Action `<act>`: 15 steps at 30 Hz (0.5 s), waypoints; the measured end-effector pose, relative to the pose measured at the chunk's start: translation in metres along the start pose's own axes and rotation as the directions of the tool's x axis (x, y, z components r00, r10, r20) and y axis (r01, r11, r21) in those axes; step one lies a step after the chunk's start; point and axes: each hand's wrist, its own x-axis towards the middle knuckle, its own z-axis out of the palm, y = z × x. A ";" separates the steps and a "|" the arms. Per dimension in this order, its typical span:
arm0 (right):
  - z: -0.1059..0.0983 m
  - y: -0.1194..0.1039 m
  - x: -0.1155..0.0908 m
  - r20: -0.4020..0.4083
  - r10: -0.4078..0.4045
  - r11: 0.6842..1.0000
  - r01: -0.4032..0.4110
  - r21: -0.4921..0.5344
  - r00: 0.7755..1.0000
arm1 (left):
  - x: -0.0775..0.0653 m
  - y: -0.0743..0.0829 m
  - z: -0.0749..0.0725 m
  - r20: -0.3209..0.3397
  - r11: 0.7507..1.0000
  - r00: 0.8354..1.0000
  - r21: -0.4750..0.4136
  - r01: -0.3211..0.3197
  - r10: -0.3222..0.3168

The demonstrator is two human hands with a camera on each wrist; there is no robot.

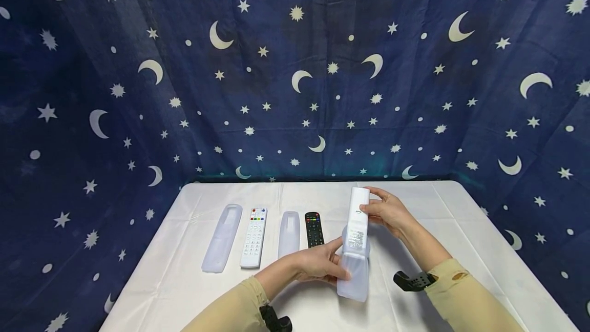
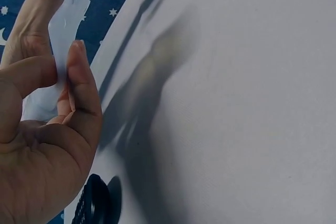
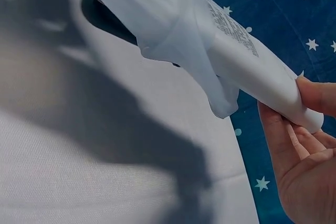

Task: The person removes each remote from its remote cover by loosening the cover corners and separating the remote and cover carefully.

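Observation:
A white remote control is held up over the right part of the table, its back with a printed label facing the head camera. Its lower part sits inside a translucent silicone cover. My left hand pinches the cover near its lower end, thumb on one side and fingers on the other. At the remote's bare upper end, my right hand grips it between thumb and fingers. In the right wrist view, the cover's open edge flares away from the remote.
On the white table, left of my hands, lie a translucent cover, a white remote with its buttons up, a smaller translucent cover and a black remote. A dark blue star-patterned curtain hangs behind the table.

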 end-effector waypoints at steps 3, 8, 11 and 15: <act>-0.001 -0.001 -0.001 0.014 -0.019 1.000 0.019 0.008 1.000 | 0.001 0.001 0.002 -0.050 0.999 0.999 0.053 -0.011 0.014; -0.003 -0.001 -0.001 0.041 -0.067 0.998 0.066 0.018 0.997 | 0.005 0.000 0.008 -0.233 0.989 0.969 0.139 -0.049 0.080; -0.005 -0.002 -0.003 0.049 -0.074 0.997 0.073 0.022 0.996 | 0.008 0.000 0.011 -0.302 0.992 0.950 0.117 -0.050 0.083; -0.006 -0.004 -0.006 0.091 -0.085 0.995 0.081 0.050 0.992 | 0.010 0.000 0.014 -0.354 0.996 0.932 0.068 -0.057 0.078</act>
